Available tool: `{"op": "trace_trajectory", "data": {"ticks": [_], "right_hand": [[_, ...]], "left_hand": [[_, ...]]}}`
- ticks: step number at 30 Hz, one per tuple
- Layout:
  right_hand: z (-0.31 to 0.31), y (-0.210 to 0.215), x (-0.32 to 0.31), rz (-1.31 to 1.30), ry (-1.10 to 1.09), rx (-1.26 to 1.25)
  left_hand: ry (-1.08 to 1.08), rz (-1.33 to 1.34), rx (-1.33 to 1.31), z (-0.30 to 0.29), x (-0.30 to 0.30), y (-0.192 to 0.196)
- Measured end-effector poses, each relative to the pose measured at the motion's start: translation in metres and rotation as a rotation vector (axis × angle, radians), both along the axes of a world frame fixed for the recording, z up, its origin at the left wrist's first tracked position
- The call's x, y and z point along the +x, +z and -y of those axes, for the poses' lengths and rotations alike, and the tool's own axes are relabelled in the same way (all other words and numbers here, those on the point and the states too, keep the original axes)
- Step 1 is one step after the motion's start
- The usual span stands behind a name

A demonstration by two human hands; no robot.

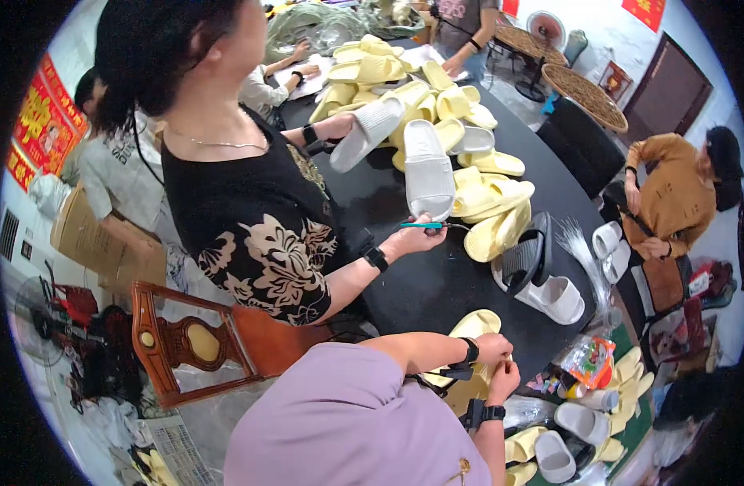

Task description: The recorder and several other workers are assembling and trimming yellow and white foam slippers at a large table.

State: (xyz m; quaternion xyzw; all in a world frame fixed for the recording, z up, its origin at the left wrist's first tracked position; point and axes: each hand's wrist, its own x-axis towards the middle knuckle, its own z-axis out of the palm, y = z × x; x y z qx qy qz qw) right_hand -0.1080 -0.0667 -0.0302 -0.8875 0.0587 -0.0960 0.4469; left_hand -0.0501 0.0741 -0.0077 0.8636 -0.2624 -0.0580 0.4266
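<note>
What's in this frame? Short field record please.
left hand: closed grip on yellow slipper
right hand: just below, gripping the same slipper
table: black, curved edge
far pile: yellow slippers
mid pile: more yellow slippers
co-worker: floral black top, holds pale slipper and teal tool
by the hands: black slipper, white slipper
</note>
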Motion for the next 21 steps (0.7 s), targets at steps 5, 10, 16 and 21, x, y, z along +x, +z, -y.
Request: {"op": "trace_trajectory", "data": {"ticks": [5, 10, 16, 21], "right_hand": [[-0.007, 0.002, 0.005, 0.03, -0.001, 0.031], [-0.014, 0.022, -0.001, -0.045, -0.007, 0.099], [-0.003, 0.006, 0.002, -0.077, -0.015, 0.189], [-0.001, 0.002, 0.002, -0.039, 0.002, 0.084]], "left_hand": [[-0.016, 0.026, 0.079, 0.0, 0.005, -0.006], [-0.016, -0.028, 0.089, -0.001, 0.003, 0.003], [-0.009, -0.102, -0.056, 0.001, 0.005, 0.0], [0.022, -0.117, -0.091, 0.001, 0.007, 0.0]]}}
